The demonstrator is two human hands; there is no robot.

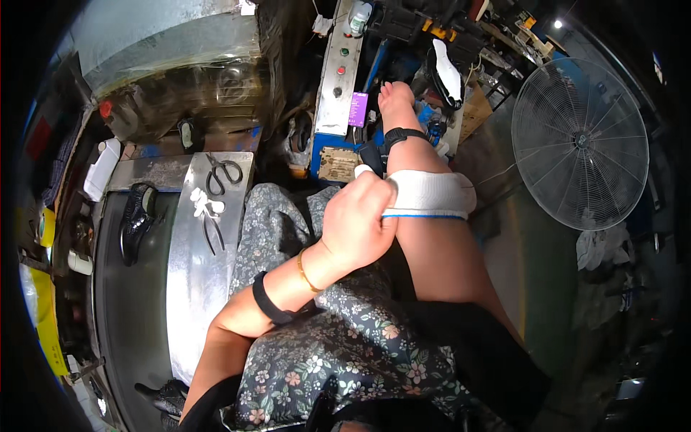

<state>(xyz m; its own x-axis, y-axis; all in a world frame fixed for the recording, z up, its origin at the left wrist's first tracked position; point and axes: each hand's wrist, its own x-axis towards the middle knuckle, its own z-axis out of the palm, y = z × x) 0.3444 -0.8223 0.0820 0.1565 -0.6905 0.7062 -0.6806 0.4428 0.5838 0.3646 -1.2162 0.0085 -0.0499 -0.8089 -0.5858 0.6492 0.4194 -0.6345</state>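
Note:
My left hand is closed on the edge of a white knitted arm sleeve with a blue rim. The sleeve is bunched around my right forearm below the elbow. My right arm reaches away from me, a black band around its wrist. At its end my right hand shows short, foreshortened fingers apart, with nothing visible in them. A white tip of cloth pokes out above my left fist. My left arm wears a thin gold bracelet and a black band.
Scissors and pliers lie on the metal ledge to the left. Beside it, a dark conveyor belt carries a black shoe. A control panel stands ahead. A large fan is at right; near it sits a shoe with a white insole.

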